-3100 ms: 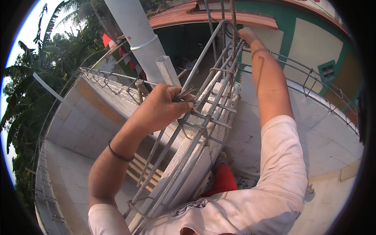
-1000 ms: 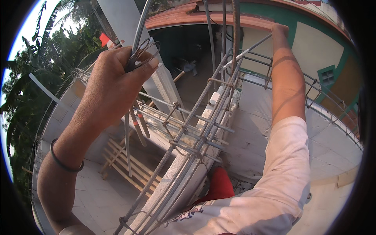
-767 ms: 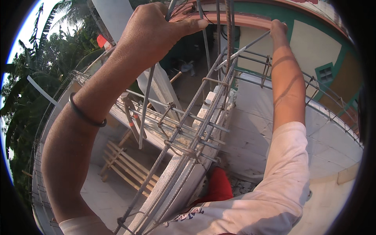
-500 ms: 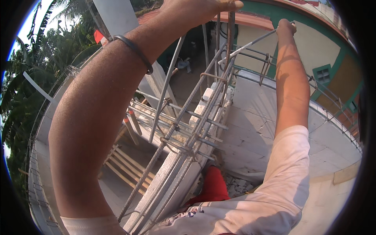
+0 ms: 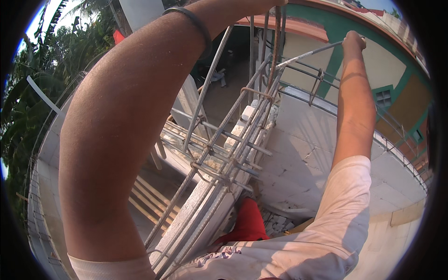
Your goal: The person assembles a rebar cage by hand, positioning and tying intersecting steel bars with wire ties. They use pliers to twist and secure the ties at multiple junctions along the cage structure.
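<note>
My right hand [image 5: 354, 40], at the upper right, is closed around one end of a long metal bar [image 5: 317, 50]. From there the bar slopes down to the left, and its pale, coated far end meets a cluster of upright steel rods. My left arm arches across the left side, a dark band at its wrist. At the top edge, my left hand [image 5: 273, 2] is mostly cut off beside a brownish upright rebar [image 5: 277, 35]; its grip is hidden. Below lies a rebar cage [image 5: 219, 135] with tied stirrups, running along a white block wall [image 5: 186, 221].
A second wall of pale blocks [image 5: 298, 144] stands to the right with rebar along its top. Grey rubble [image 5: 280, 223] lies beside my red-clad leg [image 5: 249, 217]. Wooden slats [image 5: 151, 200] sit low on the left. A green and cream building [image 5: 303, 46] stands beyond.
My right hand has shifted right and slightly down with its end of the bar. My left hand has moved up, further out of the picture.
</note>
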Available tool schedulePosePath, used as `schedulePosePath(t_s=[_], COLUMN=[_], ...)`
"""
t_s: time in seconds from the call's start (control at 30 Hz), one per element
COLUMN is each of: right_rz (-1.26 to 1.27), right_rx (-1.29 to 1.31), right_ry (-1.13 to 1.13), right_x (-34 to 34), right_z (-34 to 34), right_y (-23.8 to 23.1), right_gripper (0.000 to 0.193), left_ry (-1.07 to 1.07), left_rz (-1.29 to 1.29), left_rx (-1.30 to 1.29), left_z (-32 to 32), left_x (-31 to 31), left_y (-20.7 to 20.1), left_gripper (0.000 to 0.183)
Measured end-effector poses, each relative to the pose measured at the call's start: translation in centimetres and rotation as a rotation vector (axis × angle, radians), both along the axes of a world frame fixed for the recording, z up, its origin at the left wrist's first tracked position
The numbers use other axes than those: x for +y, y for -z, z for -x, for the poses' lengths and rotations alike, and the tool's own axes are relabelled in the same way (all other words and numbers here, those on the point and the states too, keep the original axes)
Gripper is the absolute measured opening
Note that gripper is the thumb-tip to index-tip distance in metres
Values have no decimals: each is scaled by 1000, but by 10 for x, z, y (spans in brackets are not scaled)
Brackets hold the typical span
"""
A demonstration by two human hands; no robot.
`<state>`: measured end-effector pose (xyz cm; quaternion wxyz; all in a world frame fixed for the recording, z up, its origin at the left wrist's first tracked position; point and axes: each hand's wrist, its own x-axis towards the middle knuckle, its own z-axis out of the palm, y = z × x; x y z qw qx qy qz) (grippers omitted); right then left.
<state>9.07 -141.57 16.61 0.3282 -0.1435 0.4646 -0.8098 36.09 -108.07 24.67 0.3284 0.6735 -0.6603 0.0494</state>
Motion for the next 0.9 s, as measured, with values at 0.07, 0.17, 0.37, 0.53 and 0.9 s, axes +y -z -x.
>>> schedulePosePath(t_s=[0.07,0.17,0.37,0.53,0.9], right_rz=[25,-8,-49,-89,-111], right_rx=[1,26,75,361,504], right_ry=[14,-20,-196,-188,-385], right_x=[-13,-23,-29,11,-12], right_z=[17,37,-35,-75,-141], right_y=[0,-2,-6,5,2], right_gripper=[46,39,34,34,30], left_ry=[-45,-58,-74,-29,-43], left_rz=[-29,-3,-13,14,89], left_rx=[-22,-44,-84,-82,-92], left_z=[10,11,-2,5,-6], left_x=[-2,-6,8,-3,4], left_y=[-3,-2,-14,-4,-11], left_gripper=[61,58,60,60,56])
